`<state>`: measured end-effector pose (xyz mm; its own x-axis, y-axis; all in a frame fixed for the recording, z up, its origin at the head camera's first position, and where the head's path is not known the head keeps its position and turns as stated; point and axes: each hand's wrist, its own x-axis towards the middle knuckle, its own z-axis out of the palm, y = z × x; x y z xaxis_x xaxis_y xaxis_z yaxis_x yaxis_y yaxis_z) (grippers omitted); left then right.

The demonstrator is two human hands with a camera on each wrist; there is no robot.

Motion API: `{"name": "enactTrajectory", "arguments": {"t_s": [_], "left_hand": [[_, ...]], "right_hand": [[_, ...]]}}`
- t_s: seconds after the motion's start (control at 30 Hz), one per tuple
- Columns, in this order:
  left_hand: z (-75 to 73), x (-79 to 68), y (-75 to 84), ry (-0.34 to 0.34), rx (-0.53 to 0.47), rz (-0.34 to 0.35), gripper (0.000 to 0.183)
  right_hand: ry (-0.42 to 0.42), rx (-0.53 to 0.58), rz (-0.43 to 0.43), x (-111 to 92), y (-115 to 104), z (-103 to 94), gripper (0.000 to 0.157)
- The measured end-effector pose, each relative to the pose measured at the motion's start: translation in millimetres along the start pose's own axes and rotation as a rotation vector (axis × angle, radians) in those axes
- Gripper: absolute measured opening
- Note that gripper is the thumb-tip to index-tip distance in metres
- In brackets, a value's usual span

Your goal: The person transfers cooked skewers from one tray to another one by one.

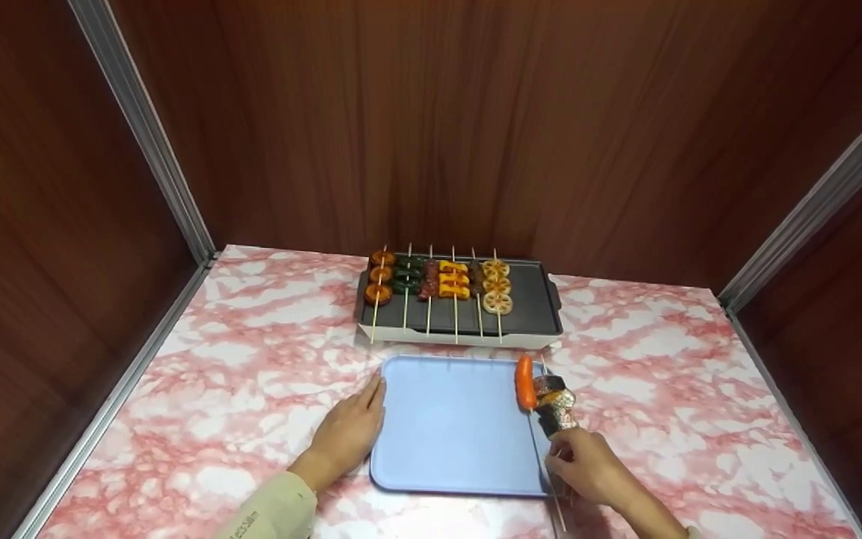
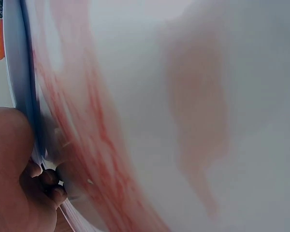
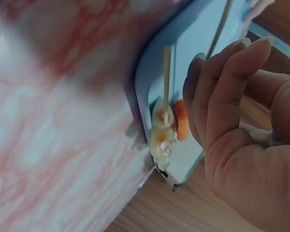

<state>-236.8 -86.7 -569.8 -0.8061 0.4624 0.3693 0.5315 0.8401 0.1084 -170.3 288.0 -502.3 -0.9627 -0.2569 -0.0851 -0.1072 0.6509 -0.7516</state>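
A light blue tray (image 1: 446, 427) lies on the table. My left hand (image 1: 349, 423) holds its left rim, with curled fingers (image 2: 49, 181) low beside the edge in the left wrist view. At the tray's right side my right hand (image 1: 588, 464) has curled fingers by the stick of a sausage skewer (image 1: 526, 383); the stick passes behind the fingertips in the right wrist view, so the exact contact is hidden. Right of the sausage lies a fish skewer (image 1: 554, 404) along the tray's right rim, its stick end (image 3: 166, 72) outside my fingers.
Behind the tray stands a grill plate (image 1: 532, 299) with several skewers lying side by side, among them lotus root slices (image 1: 497, 287) and yellow pieces (image 1: 453, 281). The pink-and-white marbled table (image 1: 251, 359) is bounded by wood-grain panels (image 1: 431, 127).
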Motion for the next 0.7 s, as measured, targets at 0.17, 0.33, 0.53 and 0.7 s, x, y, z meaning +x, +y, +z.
{"name": "enactTrajectory", "arguments": {"t_s": [0.17, 0.33, 0.53, 0.7], "left_hand": [[-0.2, -0.1, -0.3, -0.008, 0.000, 0.004, 0.045], [0.2, -0.2, -0.9, -0.003, -0.007, 0.004, 0.045], [1.0, -0.2, -1.7, 0.002, 0.005, 0.008, 0.044], [0.6, -0.6, -1.8, 0.002, 0.011, 0.012, 0.044]], "right_hand": [[0.005, 0.013, 0.015, 1.2, -7.9, -17.0, 0.015], [0.001, 0.006, 0.042, 7.1, -19.2, -37.8, 0.010], [0.029, -0.044, 0.007, 19.9, -28.9, -58.6, 0.009], [0.073, -0.061, -0.009, 36.4, -34.7, -73.0, 0.013]]}}
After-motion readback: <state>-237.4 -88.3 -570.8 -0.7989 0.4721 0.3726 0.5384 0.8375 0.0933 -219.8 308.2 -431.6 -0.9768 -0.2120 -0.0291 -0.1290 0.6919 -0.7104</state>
